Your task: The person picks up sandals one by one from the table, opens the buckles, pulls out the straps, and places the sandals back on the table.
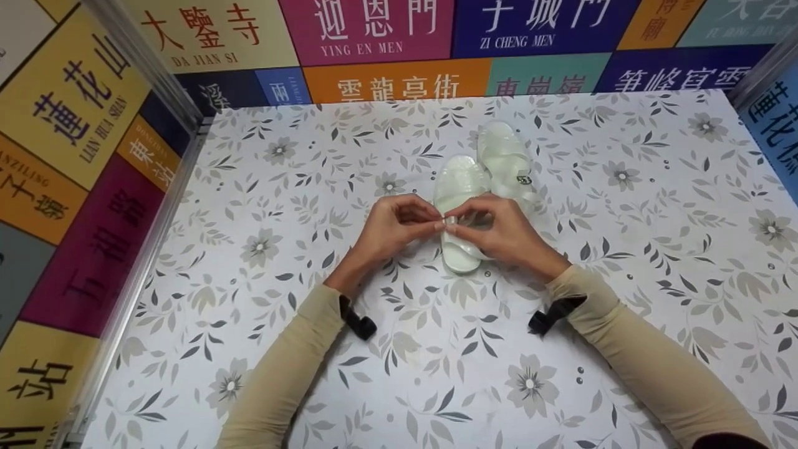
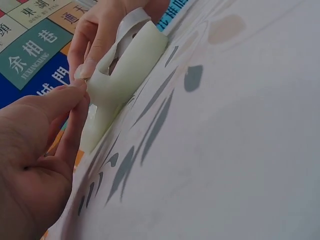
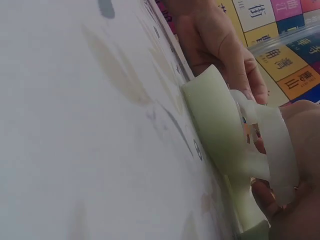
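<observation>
A pale green-white sandal (image 1: pixel 461 178) lies on the table with its strap facing up. Over its strap, my left hand (image 1: pixel 402 219) and right hand (image 1: pixel 506 229) meet fingertip to fingertip. Each pinches a small part of the strap between thumb and fingers; the exact piece is mostly covered. From the left wrist, the sandal (image 2: pixel 132 62) shows side-on, with the left thumb and forefinger at the strap. In the right wrist view the broad strap (image 3: pixel 281 142) arches above the sole, and the right fingers reach beneath it. The matching sandal (image 1: pixel 499 140) lies just behind, to the right.
A white cloth with a grey leaf and flower print covers the table (image 1: pixel 474 399). Colourful panels (image 1: pixel 380 31) with large characters stand along the back and left side. A black strap (image 1: pixel 360 321) hangs at the left wrist, another (image 1: pixel 552 315) at the right.
</observation>
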`<state>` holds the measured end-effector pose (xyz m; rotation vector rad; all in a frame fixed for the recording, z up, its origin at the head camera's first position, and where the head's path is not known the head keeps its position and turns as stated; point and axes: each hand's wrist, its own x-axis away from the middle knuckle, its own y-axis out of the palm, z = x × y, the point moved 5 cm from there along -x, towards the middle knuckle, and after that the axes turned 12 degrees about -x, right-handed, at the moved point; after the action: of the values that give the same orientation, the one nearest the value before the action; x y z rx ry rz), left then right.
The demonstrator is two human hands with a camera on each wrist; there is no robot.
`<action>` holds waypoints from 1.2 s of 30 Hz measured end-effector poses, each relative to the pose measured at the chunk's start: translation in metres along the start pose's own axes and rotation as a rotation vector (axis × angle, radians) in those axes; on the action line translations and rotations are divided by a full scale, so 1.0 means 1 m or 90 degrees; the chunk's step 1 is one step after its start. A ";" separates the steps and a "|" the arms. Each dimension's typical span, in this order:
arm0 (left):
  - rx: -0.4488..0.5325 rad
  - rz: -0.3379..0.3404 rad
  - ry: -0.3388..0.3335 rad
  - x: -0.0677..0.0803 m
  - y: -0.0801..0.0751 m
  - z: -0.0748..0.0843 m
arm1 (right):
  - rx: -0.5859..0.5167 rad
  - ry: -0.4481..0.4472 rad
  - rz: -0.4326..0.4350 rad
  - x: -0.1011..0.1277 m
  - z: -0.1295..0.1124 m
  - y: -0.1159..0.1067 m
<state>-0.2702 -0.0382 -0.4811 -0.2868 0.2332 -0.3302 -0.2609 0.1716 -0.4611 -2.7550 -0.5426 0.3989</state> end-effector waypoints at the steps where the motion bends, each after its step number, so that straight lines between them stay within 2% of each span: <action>1: 0.000 0.000 -0.002 0.000 0.000 -0.001 | -0.003 0.003 -0.003 0.000 0.000 0.000; 7: 0.061 -0.028 -0.014 0.002 0.002 -0.005 | -0.013 0.041 -0.023 0.001 0.000 0.000; 11: 0.056 -0.030 -0.022 0.002 0.003 -0.007 | -0.014 0.054 -0.024 0.002 0.002 0.000; 17: 0.046 -0.001 -0.023 0.002 0.001 -0.005 | -0.023 0.034 -0.025 -0.001 0.003 0.002; 26: 0.085 -0.014 -0.029 0.000 0.002 -0.004 | -0.011 0.015 -0.026 -0.002 -0.002 -0.002; 30: 0.084 -0.018 -0.025 0.000 0.004 -0.003 | -0.016 0.033 -0.020 -0.002 0.000 -0.002; 36: 0.023 -0.010 -0.011 0.001 0.008 -0.001 | -0.015 0.031 -0.020 -0.001 0.000 -0.001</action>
<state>-0.2672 -0.0313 -0.4848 -0.2566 0.2078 -0.3465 -0.2619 0.1719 -0.4610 -2.7673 -0.5814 0.3200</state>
